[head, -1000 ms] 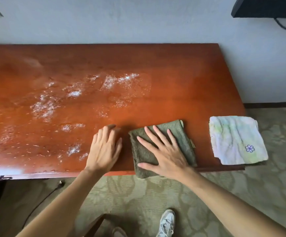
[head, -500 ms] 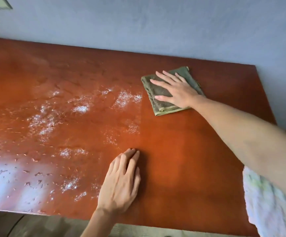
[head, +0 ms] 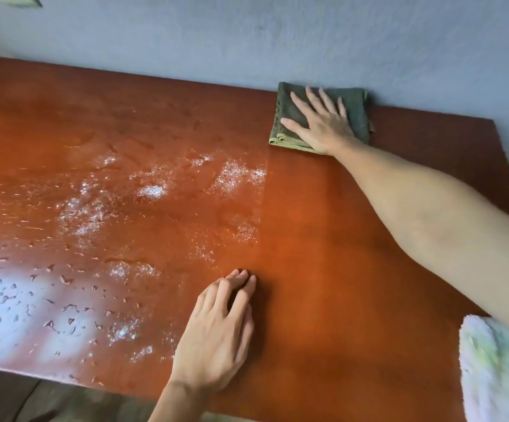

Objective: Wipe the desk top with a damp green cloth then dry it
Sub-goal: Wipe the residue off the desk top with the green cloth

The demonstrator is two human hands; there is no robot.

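The reddish-brown desk top fills the view, with water droplets and white foamy patches over its left and middle. A clean smooth strip runs from the front edge to the back, right of the droplets. The folded green cloth lies at the desk's back edge against the wall. My right hand presses flat on it with fingers spread. Near the front edge, my left hand rests palm down on the desk, fingers together, holding nothing.
A pale white cloth with faint green and yellow marks lies at the front right corner, partly under my right forearm. A grey-blue wall rises directly behind the desk. Floor shows below the front edge at the lower left.
My right hand has pushed the green cloth from the front edge straight back to the wall, leaving a wiped strip. My left hand has stayed planted near the front edge.
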